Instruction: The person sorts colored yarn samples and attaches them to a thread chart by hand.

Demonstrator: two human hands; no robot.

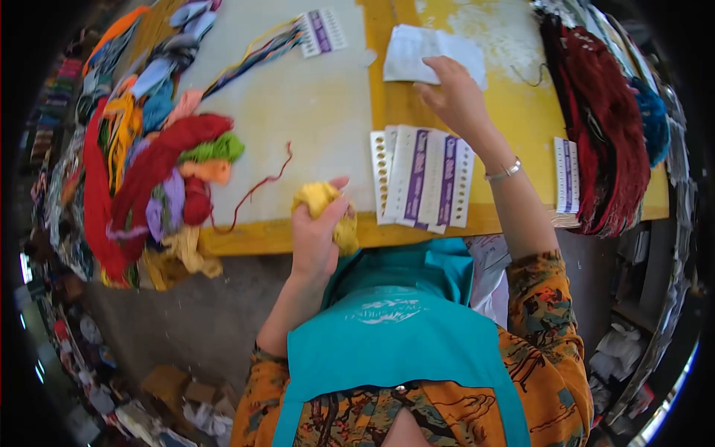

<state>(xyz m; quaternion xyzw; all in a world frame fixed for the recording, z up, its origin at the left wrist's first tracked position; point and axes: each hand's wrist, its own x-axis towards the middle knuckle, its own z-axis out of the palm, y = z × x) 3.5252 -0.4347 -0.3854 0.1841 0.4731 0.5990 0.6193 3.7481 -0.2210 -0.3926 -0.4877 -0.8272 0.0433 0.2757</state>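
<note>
My left hand [314, 237] is wrapped round a bunched yellow skein of thread [319, 197] at the front edge of the table. Farther out, my right hand [456, 93] reaches over a folded white paper [408, 54], thumb apart from the stretched fingers, fingertips at the paper's face. Between the hands lie several overlapping white thread cards [424, 175] with purple bands and rows of holes along their sides. A loose red thread [257, 185] curls across the table left of the yellow skein.
A heap of coloured skeins [149, 156] covers the table's left side. At the back, a punched card [322, 33] carries blue and yellow threads. Dark red thread bundles [607, 127] lie at the right, beside another card [566, 175]. The table's yellow edge [257, 244] runs before me.
</note>
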